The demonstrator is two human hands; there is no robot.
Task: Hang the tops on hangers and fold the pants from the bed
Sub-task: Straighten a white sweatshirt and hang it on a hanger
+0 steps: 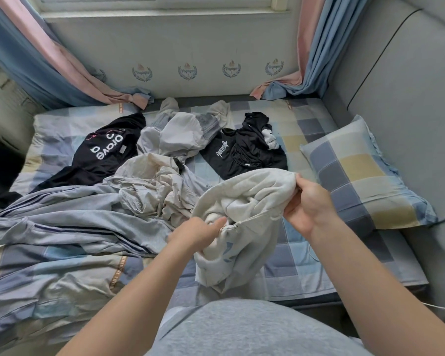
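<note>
I hold a cream-white sweatshirt [244, 201] bunched up above the bed. My right hand [310, 204] grips its upper right edge. My left hand [198, 233] pinches the fabric near its lower opening, fingers curled into the cloth. On the bed lie a black top with white lettering [100, 155], a second black top [244, 152], a grey-and-white garment [180, 132], crumpled beige clothing [152, 188] and grey pants with dark side stripes [70, 214]. No hanger is visible.
The bed has a checked sheet [293, 265] and a matching pillow [362, 176] at the right. A grey padded wall [396, 86] runs along the right side. Blue-and-pink curtains [311, 47] hang at both corners under the window.
</note>
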